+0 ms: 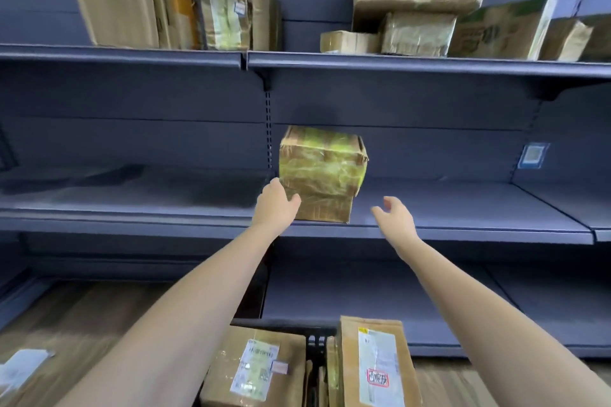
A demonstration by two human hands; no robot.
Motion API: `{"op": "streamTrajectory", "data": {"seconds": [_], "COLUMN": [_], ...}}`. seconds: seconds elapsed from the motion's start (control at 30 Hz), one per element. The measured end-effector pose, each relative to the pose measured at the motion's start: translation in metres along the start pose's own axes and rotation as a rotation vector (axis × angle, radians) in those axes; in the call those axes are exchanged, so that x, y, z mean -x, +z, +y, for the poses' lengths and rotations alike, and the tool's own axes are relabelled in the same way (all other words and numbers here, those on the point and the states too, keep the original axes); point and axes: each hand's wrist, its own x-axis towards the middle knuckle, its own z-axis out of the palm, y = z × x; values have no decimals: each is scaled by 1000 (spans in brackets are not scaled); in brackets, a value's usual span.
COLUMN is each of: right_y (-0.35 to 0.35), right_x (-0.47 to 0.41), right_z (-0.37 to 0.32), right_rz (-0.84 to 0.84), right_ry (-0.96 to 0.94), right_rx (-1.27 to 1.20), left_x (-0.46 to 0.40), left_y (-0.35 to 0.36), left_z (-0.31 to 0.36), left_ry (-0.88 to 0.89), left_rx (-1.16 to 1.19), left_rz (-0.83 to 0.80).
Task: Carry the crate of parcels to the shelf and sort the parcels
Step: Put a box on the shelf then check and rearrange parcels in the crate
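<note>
— Parcel [322, 175] wrapped in tape: where is it?
— On the middle shelf [463, 208], near its front edge. My left hand [276, 205] lies flat against its left side, fingers spread, gripping nothing. My right hand [393, 216] hovers apart from it, fingers loosely curled, empty.
— And the crate [314, 337]?
— Below me, with two labelled boxes [254, 370] in it.

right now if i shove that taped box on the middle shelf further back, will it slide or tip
The taped box will probably slide: its glossy tape wrap looks slick and it sits flat on the smooth middle shelf. Tipping seems unlikely, since it is about as wide as tall. Its dented corners suggest soft cardboard that may give under the left hand.
</note>
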Motion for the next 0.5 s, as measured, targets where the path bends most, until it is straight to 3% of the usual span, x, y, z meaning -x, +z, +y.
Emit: {"op": "streamTrajectory", "data": {"seconds": [0.13,0.5], "right_y": [5,37], "right_x": [-39,-96], "right_z": [-8,-24], "right_rz": [-24,-177], "right_ry": [68,59], "right_rx": [-150,-235], "left_x": [-37,-96], "left_y": [0,4], "left_z": [-3,-5], "left_ry": [-19,-19], "left_rx": [46,315], "left_rz": [13,-140]}}
